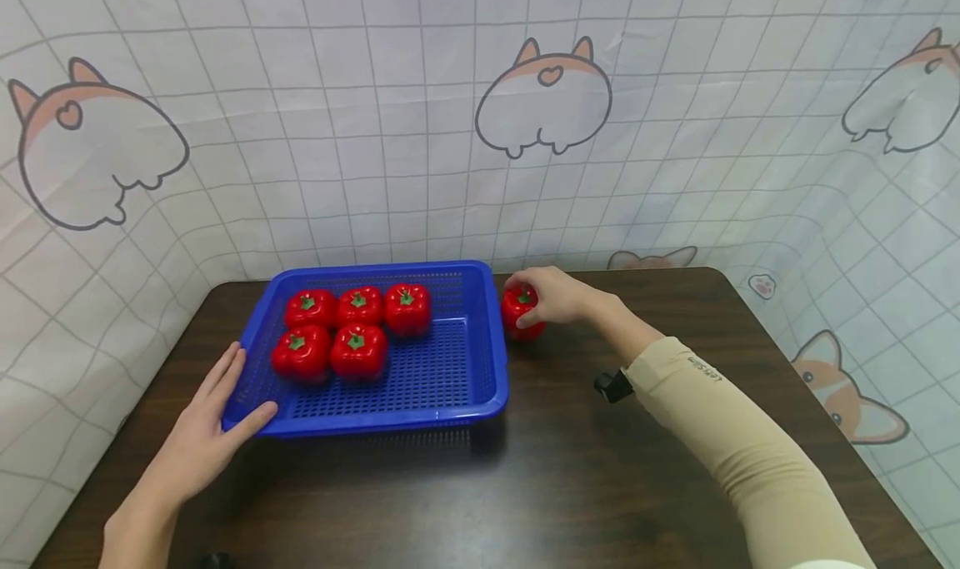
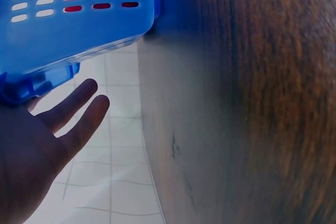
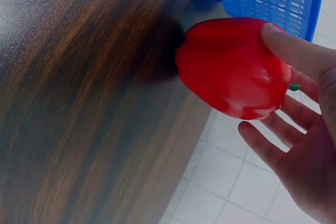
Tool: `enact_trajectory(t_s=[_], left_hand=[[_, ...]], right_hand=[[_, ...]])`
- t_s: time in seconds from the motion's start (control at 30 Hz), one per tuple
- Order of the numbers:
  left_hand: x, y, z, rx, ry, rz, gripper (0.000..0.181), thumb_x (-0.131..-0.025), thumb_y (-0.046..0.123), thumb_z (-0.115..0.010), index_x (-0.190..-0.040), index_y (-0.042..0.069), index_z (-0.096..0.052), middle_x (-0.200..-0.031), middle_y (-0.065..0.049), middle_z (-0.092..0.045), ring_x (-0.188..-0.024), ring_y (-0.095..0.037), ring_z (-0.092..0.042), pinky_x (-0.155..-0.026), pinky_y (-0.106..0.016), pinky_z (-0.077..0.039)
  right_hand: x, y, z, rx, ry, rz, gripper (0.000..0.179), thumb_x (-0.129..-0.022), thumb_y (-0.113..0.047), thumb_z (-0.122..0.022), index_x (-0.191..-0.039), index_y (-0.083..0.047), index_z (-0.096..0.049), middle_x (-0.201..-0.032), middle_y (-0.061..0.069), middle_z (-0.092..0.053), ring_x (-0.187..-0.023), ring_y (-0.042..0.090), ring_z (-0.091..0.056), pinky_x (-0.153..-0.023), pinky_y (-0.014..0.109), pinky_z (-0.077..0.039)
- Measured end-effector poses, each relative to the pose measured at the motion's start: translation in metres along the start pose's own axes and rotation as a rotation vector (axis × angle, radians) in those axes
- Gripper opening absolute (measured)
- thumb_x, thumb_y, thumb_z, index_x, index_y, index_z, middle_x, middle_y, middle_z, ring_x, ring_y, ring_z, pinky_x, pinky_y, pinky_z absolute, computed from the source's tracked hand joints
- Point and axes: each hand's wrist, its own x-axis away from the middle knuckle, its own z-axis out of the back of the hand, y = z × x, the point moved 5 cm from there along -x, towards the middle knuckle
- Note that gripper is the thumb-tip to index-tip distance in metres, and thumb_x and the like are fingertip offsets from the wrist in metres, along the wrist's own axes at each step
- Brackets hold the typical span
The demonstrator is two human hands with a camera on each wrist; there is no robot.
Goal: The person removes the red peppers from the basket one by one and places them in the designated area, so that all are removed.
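Note:
My right hand (image 1: 553,296) holds a glossy red bell pepper (image 3: 233,69) just outside the right side of a blue plastic basket (image 1: 489,344). The thumb lies on the pepper's near side and other fingers reach behind it, close to its green stem (image 3: 294,86). At the basket's front left corner, my left hand (image 1: 198,436) rests against the rim with fingers straight and spread. Several red bell peppers (image 1: 358,352) sit in two rows in the basket's left part, stems upward.
The basket stands on a dark brown wooden table (image 1: 450,502), near its back edge. Behind and beside the table hangs a white grid-patterned cloth (image 1: 360,152) with cartoon corgis. A small black object (image 1: 613,386) shows by the right sleeve.

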Motion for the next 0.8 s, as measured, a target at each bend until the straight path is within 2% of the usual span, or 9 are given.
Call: enact_trajectory(t_s=[0.4,0.63,0.8], left_hand=[[0.001,0.001,0.000,0.001,0.012,-0.002,0.085,-0.101,0.033,-0.065,-0.165,0.007,-0.015,-0.172,-0.008,-0.004,-0.151,-0.050,-0.011,-0.111,-0.077,-0.014],[0.001,0.000,0.001,0.007,0.007,-0.002,0.085,-0.101,0.033,-0.065,-0.165,0.008,-0.014,-0.172,-0.008,-0.003,-0.152,-0.050,-0.010,-0.111,-0.077,-0.014],[0.001,-0.001,0.000,0.005,0.006,-0.005,0.085,-0.101,0.033,-0.065,-0.165,0.008,-0.014,-0.172,-0.008,-0.004,-0.151,-0.050,-0.011,-0.110,-0.077,-0.015]], right_hand=[[0.004,-0.004,0.006,0.010,-0.026,0.014,0.069,-0.084,-0.016,-0.085,-0.144,-0.002,-0.053,-0.140,0.014,-0.060,-0.128,0.032,-0.055,-0.103,0.050,-0.050],[0.005,-0.013,0.023,0.047,-0.035,0.040,0.064,-0.085,-0.012,-0.083,-0.142,-0.001,-0.056,-0.143,0.017,-0.058,-0.135,0.035,-0.050,-0.111,0.053,-0.041],[0.005,-0.027,0.037,0.088,-0.021,0.056,0.058,-0.088,-0.010,-0.079,-0.141,-0.003,-0.057,-0.142,0.015,-0.058,-0.133,0.036,-0.050,-0.109,0.054,-0.043]])
